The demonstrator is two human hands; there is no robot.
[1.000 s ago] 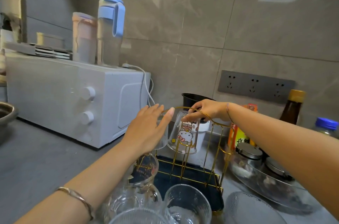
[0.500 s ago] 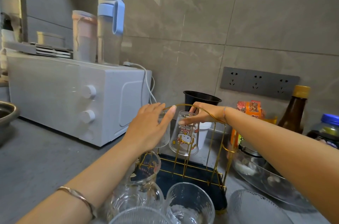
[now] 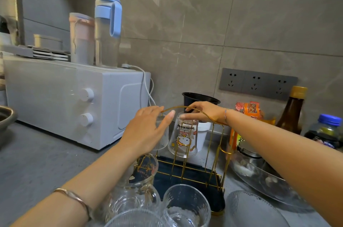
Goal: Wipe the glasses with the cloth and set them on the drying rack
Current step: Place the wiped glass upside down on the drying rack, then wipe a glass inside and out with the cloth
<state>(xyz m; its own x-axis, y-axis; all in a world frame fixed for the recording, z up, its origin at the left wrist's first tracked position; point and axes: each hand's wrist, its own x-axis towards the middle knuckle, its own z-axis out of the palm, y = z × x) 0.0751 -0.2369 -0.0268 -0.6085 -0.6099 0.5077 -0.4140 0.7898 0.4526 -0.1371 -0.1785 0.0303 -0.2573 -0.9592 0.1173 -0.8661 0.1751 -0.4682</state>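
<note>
- Right hand (image 3: 204, 112): fingers pinch base of glass (image 3: 182, 138), inverted on rack (image 3: 194, 173) at their 6 o'clock.
- Left hand (image 3: 146, 130) at glass's 9 o'clock, fingers straight, holding nothing.
- Hands, glass unmoved since earlier.

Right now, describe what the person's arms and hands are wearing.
No sleeves or gloves are in view; both arms are bare to the edge of the picture. The left hand has a slim, shiny metal bangle at its wrist. The right hand has a finer, thinner bracelet at its wrist. No rings are visible.
</note>
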